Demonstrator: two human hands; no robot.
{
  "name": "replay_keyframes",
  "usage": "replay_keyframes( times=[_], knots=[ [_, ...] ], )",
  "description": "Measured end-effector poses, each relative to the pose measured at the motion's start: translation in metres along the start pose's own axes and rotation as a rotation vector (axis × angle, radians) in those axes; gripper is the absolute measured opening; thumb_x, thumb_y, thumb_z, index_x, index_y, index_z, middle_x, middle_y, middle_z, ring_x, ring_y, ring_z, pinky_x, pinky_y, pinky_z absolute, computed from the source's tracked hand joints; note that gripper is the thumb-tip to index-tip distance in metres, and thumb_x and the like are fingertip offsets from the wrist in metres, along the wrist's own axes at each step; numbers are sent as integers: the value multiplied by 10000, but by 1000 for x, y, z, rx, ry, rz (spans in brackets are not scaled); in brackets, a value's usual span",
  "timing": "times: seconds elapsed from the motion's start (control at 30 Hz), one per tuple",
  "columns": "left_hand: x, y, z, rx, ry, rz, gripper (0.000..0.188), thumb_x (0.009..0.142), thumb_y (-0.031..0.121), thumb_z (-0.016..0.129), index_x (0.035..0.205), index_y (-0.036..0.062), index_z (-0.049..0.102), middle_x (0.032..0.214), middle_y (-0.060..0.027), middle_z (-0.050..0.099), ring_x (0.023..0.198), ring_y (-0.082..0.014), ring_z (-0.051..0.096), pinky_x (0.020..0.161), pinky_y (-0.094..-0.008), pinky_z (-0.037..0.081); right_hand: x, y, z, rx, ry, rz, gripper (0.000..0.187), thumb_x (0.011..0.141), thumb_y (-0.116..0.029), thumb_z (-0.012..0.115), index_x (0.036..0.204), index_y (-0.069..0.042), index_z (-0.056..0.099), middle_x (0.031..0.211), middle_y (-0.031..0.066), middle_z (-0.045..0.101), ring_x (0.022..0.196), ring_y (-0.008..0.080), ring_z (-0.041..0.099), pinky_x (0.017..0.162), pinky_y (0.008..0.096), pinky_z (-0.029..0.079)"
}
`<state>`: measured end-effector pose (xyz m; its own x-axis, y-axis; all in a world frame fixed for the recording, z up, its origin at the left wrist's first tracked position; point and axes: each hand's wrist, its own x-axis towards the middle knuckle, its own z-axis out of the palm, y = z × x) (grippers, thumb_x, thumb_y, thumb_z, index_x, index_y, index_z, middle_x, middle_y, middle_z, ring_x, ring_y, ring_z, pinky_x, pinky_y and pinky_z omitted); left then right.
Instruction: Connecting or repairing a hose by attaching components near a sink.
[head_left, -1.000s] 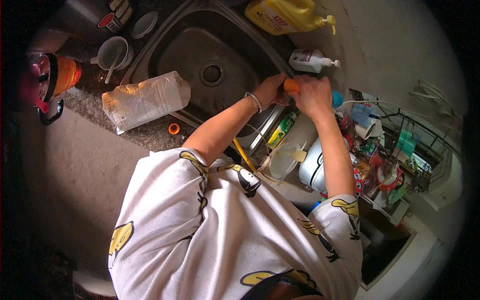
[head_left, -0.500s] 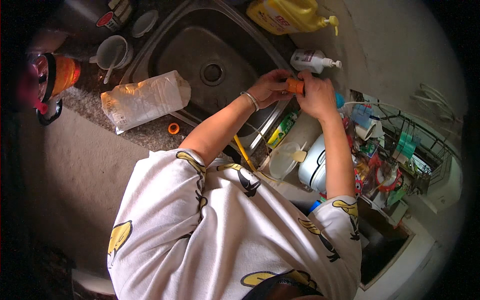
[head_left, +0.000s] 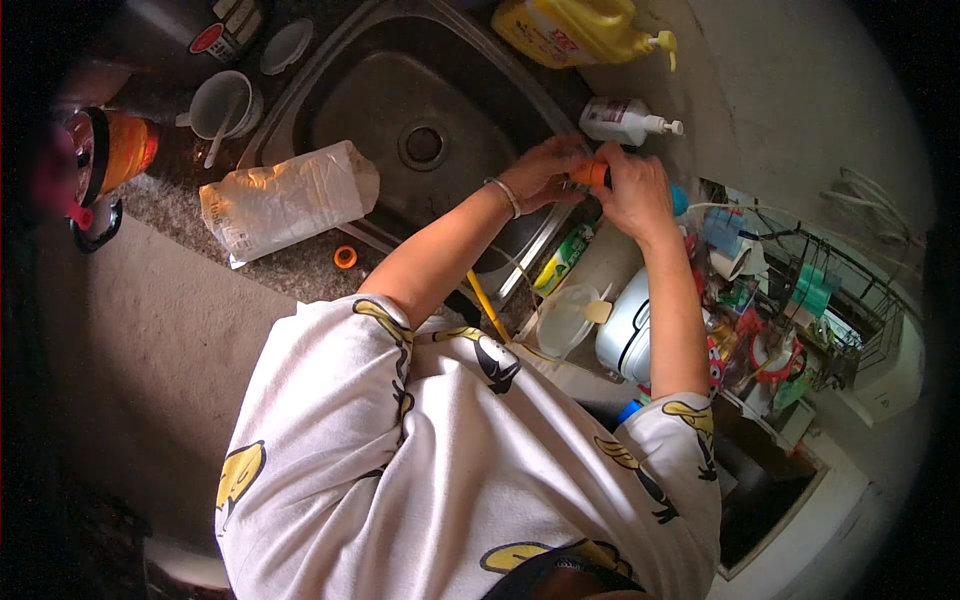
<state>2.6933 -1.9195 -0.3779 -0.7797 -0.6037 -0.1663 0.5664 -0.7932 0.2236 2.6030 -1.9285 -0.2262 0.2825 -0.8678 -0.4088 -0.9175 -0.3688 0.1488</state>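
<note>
Over the right edge of the metal sink [head_left: 370,110], both my hands meet at a small orange cylindrical fitting [head_left: 588,174]. My right hand [head_left: 638,190] is closed round its right side, with fingers and thumb curled over it. From the left, my left hand [head_left: 545,173] pinches at the fitting's other end; its fingertips are partly hidden. What the fitting joins onto, if anything, cannot be made out. A loose orange ring [head_left: 346,257] lies on the dark counter left of my left forearm. Beside it a crumpled white bag [head_left: 290,203] rests across the sink's rim.
A yellow pump jug [head_left: 565,30] and a white pump bottle [head_left: 622,121] stand behind the sink. Left are a white cup [head_left: 222,104] with a spoon and an orange container [head_left: 125,145]. Right are a clear bowl [head_left: 565,322], a white rounded appliance [head_left: 626,325] and a wire rack [head_left: 850,265].
My hands have shifted slightly around the orange fitting, and less of it shows between them. Both stay in the same place by the sink's edge.
</note>
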Motion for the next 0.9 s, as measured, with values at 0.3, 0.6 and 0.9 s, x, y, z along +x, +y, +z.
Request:
replay_keyframes(
  times=[0.3,0.6,0.9],
  knots=[
    [20,4,-24,-7,-128,-23,367,850,223,558,1176,97,446,1099,-63,510,940,-172,537,678,-266,503,2,-6,-3,10,39,-28,350,651,-118,678,947,-71,496,799,138,616,803,316,585,695,421,373],
    [1,-8,2,-190,92,231,319,844,244,557,1083,47,482,871,-104,534,580,-154,532,516,-262,470,-1,-4,-2,10,43,1,376,631,-101,691,951,-95,495,799,117,612,790,317,571,692,398,376],
    [7,3,3,184,133,-74,271,885,249,497,1082,62,491,893,-75,565,591,-143,543,500,-235,476,-1,-1,2,15,76,-19,377,626,-109,701,945,-94,500,793,115,614,779,312,573,680,397,373]
  ],
)
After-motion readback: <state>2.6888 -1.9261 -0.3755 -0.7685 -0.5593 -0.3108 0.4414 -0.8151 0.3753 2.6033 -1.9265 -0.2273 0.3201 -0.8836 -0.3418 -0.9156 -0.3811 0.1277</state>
